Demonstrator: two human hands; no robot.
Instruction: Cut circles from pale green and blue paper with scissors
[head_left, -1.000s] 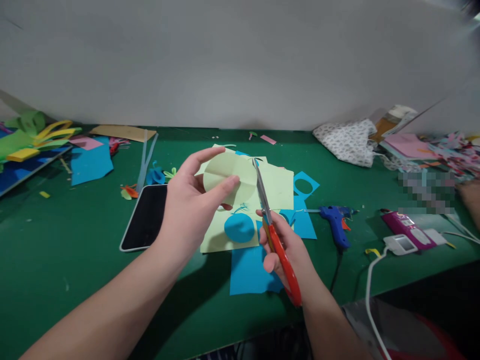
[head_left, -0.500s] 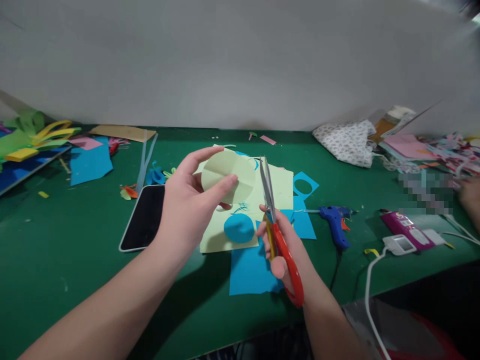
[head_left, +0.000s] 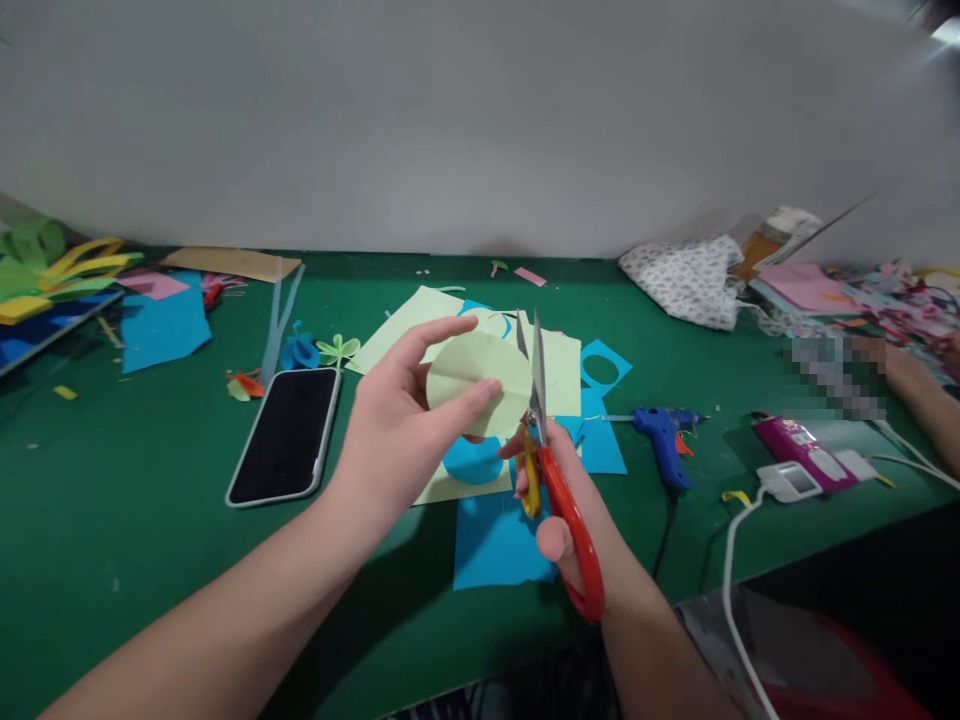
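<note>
Both hands have drifted slightly right and nearer since a second ago, and the scissors' [head_left: 551,450] blades now stand parted at the disc's [head_left: 478,382] right edge. Left hand [head_left: 401,435] has its grip closed on the pale green disc, held above the table's [head_left: 150,560] middle. Right hand [head_left: 577,500] grips the scissors' handles. A phone [head_left: 283,436] lies left.

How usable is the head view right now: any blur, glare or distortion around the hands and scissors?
Head view: the left hand, the pale green paper circle and the scissors in the right hand look sharp; soft arm shadows fall on the green table; wide-angle bending curves the table's far edge; a pixelated block masks part of the right; a bright spot flares in the top right corner.
</note>
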